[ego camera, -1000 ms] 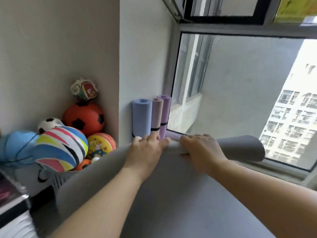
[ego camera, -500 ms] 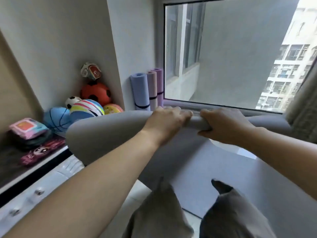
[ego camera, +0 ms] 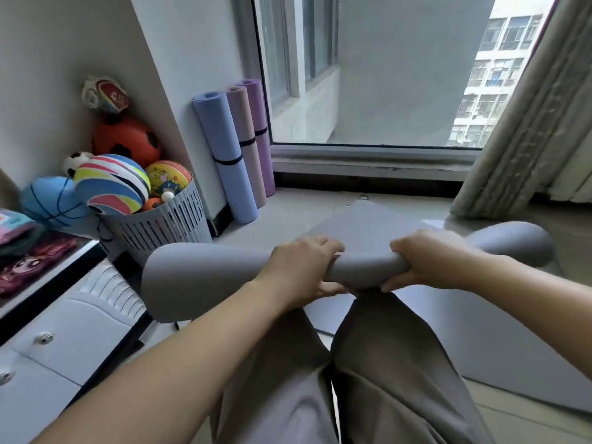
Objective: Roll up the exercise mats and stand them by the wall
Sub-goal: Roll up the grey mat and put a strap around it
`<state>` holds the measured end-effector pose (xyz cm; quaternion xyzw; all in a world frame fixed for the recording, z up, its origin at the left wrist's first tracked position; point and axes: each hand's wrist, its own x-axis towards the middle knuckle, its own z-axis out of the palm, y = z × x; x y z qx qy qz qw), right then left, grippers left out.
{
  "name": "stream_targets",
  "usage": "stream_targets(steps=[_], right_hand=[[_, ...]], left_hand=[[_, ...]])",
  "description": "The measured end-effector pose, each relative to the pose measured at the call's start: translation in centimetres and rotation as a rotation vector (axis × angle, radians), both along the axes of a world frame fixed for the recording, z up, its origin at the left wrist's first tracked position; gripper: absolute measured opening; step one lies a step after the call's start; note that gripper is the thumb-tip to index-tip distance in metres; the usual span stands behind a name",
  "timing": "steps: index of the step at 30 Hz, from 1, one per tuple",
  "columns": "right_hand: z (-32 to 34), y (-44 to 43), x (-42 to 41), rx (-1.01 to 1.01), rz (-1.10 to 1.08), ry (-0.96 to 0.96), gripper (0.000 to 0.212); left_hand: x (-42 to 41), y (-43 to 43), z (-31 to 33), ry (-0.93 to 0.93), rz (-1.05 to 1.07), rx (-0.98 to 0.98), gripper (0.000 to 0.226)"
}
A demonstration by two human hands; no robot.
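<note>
I see my left hand (ego camera: 301, 267) and right hand (ego camera: 429, 261) both curled around the middle of the grey mat (ego camera: 198, 277). Its roll is held crosswise above my knees, with the flat end trailing on the floor toward 4 o'clock. Three rolled mats (ego camera: 245, 139) stand against the wall at 11 o'clock.

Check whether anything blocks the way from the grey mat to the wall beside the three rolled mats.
Nothing visible blocks it. Only floor lies between the grey mat and the rolled mats; the ball basket stands left of that path.
</note>
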<state>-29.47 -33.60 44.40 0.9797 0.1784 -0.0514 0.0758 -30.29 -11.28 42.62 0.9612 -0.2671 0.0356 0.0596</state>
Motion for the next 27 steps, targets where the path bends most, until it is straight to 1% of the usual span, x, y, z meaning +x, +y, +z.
stream_targets(steps=[2, 3, 5, 6, 8, 10, 12, 14, 15, 17, 19, 22, 24, 26, 27], right_hand=[[-0.4, -0.7, 0.0, 0.081, -0.022, 0.216, 0.05], [-0.5, -0.7, 0.0, 0.125, -0.031, 0.303, 0.047], [-0.2, -0.3, -0.1, 0.172, -0.037, 0.381, 0.044], [0.0, 0.0, 0.0, 0.157, -0.026, 0.363, 0.044], [0.3, 0.5, 0.2, 0.105, 0.0, 0.258, 0.049], [-0.1, 0.7, 0.1, 0.117, 0.044, 0.074, 0.059], [-1.0, 0.8, -0.3, 0.21, 0.193, -0.255, 0.067], [-1.5, 0.9, -0.5, 0.225, 0.341, -0.571, 0.068], [-1.6, 1.0, -0.4, 0.218, 0.376, -0.653, 0.068], [-1.7, 1.1, -0.2, 0.171, 0.401, -0.687, 0.063], [-1.7, 1.6, -0.2, 0.133, 0.404, -0.633, 0.059], [-1.7, 2.0, -1.2, 0.144, 0.408, -0.507, 0.057], [-1.5, 2.1, -2.4, 0.111, 0.417, -0.331, 0.054], [-1.7, 1.8, -3.1, 0.051, 0.404, -0.166, 0.054], [-1.9, 1.8, -3.2, 0.022, 0.387, -0.106, 0.056]], left_hand=[[0.3, 1.2, -0.3, 0.167, 0.087, 0.011, 0.053], [0.3, 1.5, -0.2, 0.187, 0.089, 0.052, 0.053], [0.3, 1.5, -0.3, 0.124, 0.07, 0.142, 0.052], [0.3, 1.5, -0.3, 0.071, 0.069, 0.172, 0.052], [0.3, 1.5, 0.2, -0.05, 0.085, 0.196, 0.052], [0.2, 1.6, 0.4, -0.213, 0.051, 0.136, 0.05], [0.1, 2.0, 0.4, -0.421, -0.041, 0.008, 0.046], [0.1, 2.5, 0.0, -0.578, -0.086, -0.077, 0.042], [0.1, 2.7, -0.2, -0.627, -0.086, -0.072, 0.038], [-0.3, 2.6, -0.4, -0.677, -0.068, -0.007, 0.031], [-1.0, 2.4, -0.7, -0.61, -0.022, 0.056, 0.03], [-2.3, 2.3, -1.3, -0.39, 0.017, 0.138, 0.043], [-3.7, 2.4, -1.1, -0.185, -0.022, 0.139, 0.049], [-4.4, 3.0, -0.8, 0.048, -0.024, 0.12, 0.046], [-4.5, 3.1, -0.9, 0.121, -0.025, 0.125, 0.044]])
